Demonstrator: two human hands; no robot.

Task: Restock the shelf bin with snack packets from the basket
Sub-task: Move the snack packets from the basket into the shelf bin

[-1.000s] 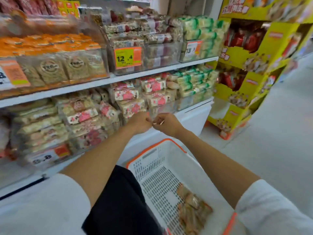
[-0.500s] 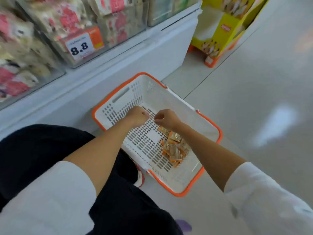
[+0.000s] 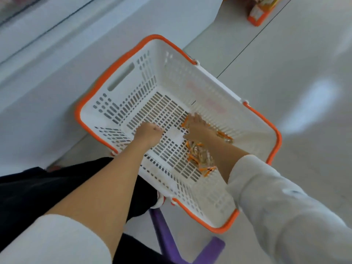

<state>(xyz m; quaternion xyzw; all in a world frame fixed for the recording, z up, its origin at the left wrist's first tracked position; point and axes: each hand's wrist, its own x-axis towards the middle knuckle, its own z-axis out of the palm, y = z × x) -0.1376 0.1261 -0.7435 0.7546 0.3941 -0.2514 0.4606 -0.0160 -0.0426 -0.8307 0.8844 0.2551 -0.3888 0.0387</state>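
A white plastic basket (image 3: 122, 80) with an orange rim stands on the floor below me. On its slotted bottom lie clear snack packets (image 3: 198, 155) with orange edges. My right hand (image 3: 196, 126) is down inside the basket on top of these packets, its fingers spread over them; motion blur hides whether it grips any. My left hand (image 3: 149, 133) hovers over the basket bottom to the left of the packets, fingers curled into a loose fist with nothing in it. The shelf bins are out of view.
The white base of the shelf unit (image 3: 57, 44) runs along the upper left, right behind the basket. A purple stool leg (image 3: 165, 231) sticks out beneath me. A yellow and orange display stand (image 3: 261, 10) sits at the top right. Pale floor (image 3: 295, 63) lies to the right.
My view has dropped from the shelves down to the basket. Both hands went from the shelf bin down into the basket, and the right one now lies on the packets.
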